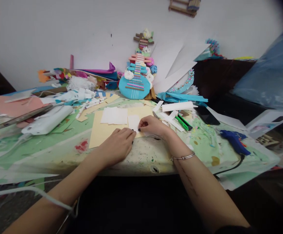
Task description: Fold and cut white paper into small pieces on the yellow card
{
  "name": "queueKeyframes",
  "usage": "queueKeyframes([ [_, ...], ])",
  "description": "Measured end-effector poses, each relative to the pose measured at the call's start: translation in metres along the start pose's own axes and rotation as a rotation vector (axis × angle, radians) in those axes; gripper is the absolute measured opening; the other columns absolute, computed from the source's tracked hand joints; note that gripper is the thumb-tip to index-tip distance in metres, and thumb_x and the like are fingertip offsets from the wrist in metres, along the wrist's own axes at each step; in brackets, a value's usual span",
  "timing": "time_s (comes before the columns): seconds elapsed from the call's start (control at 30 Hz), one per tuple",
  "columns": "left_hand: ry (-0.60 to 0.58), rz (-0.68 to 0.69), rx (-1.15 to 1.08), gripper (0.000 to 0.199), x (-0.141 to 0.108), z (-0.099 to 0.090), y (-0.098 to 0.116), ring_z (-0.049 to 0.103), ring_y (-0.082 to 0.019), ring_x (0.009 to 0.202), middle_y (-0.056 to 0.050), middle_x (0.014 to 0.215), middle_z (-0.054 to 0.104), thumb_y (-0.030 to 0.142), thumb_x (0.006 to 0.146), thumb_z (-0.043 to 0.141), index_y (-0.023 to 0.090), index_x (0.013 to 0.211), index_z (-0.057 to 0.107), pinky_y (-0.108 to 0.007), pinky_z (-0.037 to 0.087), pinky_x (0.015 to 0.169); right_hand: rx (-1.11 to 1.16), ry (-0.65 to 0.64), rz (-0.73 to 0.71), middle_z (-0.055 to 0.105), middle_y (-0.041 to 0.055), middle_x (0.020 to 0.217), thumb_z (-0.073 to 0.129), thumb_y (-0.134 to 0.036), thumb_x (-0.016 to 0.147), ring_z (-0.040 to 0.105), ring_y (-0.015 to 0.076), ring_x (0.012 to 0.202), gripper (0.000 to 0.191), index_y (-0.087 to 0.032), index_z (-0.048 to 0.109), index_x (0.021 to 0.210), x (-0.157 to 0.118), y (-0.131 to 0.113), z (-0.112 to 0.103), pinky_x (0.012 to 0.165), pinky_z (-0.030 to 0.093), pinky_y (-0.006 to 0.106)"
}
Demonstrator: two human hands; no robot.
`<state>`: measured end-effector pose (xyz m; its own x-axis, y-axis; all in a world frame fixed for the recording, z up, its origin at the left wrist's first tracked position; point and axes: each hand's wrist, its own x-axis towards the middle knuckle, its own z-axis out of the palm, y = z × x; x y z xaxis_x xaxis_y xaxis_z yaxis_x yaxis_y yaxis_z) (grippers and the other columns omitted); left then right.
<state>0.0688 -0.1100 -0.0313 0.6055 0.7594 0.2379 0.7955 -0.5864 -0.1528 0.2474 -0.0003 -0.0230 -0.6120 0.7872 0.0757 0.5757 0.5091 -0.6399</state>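
Observation:
A pale yellow sheet (97,131) lies near the table's front edge, with white paper pieces (114,116) on its upper left part. Another small white piece (133,122) is beside them, between my hands. My left hand (118,144) rests palm down at its lower edge, fingers together and curled, pressing on the paper. From the right, my right hand (152,126) pinches at the same piece's right edge with thumb and fingertips. Its lower corner is partly hidden by my fingers.
A blue guitar-shaped craft (134,88) stands at the back. Right of my hands lie scissors, a green cutter (182,122), a phone (207,115) and a blue glue gun (235,141). A white power strip (49,120) and paper scraps are on the left.

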Motion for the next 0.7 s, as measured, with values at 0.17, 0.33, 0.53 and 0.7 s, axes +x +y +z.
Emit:
queueKeyframes([
  [0.17,0.01,0.002,0.023,0.033,0.0007,-0.0013,0.0018,0.049,-0.025,0.106,-0.013,0.113,0.057,0.021,0.089,0.033,0.013,0.115,0.052,-0.039,0.034,0.088,-0.004,-0.001,0.008,0.06,0.0015,0.065,0.059,-0.013,0.066,0.051,0.0095,0.059,0.011,-0.013,0.067,0.074,-0.0001,0.001,0.0002,0.052,0.035,0.021],
  [0.33,0.004,-0.005,0.055,0.033,0.0002,-0.0029,0.0033,0.05,-0.025,0.106,-0.013,0.113,0.058,0.019,0.089,0.032,0.014,0.116,0.051,-0.041,0.032,0.09,0.011,-0.007,-0.003,0.062,0.0024,0.066,0.059,-0.013,0.066,0.052,0.0107,0.06,0.011,-0.013,0.067,0.074,0.0005,0.0029,0.0007,0.053,0.036,0.022],
  [0.53,0.044,-0.011,-0.006,0.038,-0.0011,0.0011,0.0031,0.041,-0.026,0.12,-0.017,0.127,0.051,0.017,0.089,0.028,0.011,0.119,0.05,-0.042,0.031,0.093,-0.008,0.009,-0.003,0.061,0.001,0.065,0.059,-0.013,0.066,0.051,0.0099,0.058,0.01,-0.014,0.067,0.073,0.0007,0.0029,0.0012,0.054,0.036,0.021],
  [0.7,0.014,-0.017,-0.034,0.038,-0.0015,-0.0009,0.0035,0.046,-0.026,0.115,-0.016,0.128,0.051,0.017,0.087,0.03,0.011,0.119,0.05,-0.042,0.034,0.089,-0.033,0.019,-0.014,0.058,-0.0004,0.063,0.059,-0.013,0.067,0.049,0.009,0.057,0.011,-0.014,0.067,0.075,-0.0006,0.0017,0.0007,0.052,0.034,0.02],
])
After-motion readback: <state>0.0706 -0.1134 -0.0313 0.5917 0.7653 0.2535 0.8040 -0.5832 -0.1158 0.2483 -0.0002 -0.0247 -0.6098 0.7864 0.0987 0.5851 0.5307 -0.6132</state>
